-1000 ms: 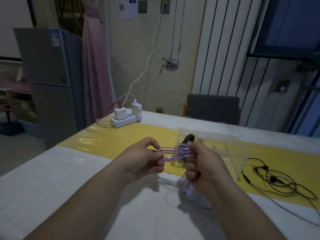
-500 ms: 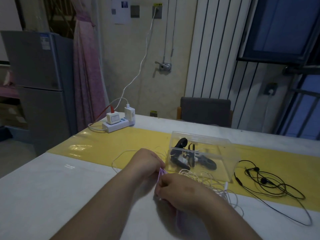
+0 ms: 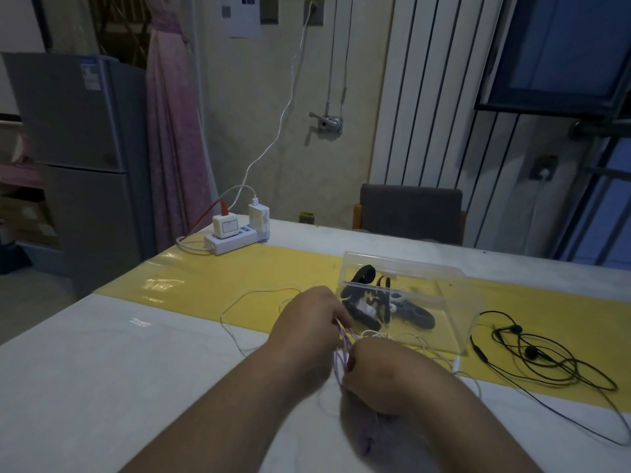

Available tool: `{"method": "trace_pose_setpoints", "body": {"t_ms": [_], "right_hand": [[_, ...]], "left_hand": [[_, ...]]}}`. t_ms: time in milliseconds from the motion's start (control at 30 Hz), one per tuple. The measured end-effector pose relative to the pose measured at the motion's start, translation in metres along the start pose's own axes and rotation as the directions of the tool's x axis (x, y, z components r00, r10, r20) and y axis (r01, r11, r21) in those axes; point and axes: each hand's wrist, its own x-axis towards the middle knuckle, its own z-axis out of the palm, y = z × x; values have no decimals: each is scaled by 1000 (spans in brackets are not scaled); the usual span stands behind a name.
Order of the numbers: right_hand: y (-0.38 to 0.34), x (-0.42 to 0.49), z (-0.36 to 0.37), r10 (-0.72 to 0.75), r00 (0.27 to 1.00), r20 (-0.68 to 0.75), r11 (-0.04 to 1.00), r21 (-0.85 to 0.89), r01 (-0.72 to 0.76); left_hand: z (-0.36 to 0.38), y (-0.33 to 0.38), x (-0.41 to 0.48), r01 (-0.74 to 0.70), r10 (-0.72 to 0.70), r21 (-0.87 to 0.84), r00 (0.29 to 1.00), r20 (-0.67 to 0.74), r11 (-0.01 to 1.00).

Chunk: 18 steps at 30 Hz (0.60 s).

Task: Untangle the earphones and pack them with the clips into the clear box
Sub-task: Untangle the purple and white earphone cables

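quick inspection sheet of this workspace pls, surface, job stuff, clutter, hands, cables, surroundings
surface: white table with a yellow runner across it.
job's things: purple earphones held between both hands; white earphones loose on the table around the hands; black earphones tangled to the right of the clear box; black clips inside the box.
clutter: nothing seen.
hands: left hand pinches the purple earphones; right hand grips them lower down.
cables: power strip with chargers at the far left edge; white lead runs up the wall.
surroundings: fridge, pink curtain, chair, radiator.
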Motion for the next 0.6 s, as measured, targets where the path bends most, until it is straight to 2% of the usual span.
{"method": "trace_pose_setpoints", "body": {"t_ms": [133, 300, 467, 600], "right_hand": [[2, 0, 0, 7, 1000, 10, 999, 42, -7], [2, -2, 0, 3, 1000, 28, 997, 73, -5], [-1, -5, -3, -23, 997, 71, 997, 73, 18], [-3, -11, -7, -17, 998, 57, 998, 55, 14]], "left_hand": [[-1, -5, -3, 29, -29, -3, 999, -17, 1000], [0, -3, -6, 117, -112, -163, 993, 40, 980], [7, -4, -3, -77, 81, -46, 994, 69, 996], [8, -5, -2, -137, 137, -11, 989, 56, 991]]}}
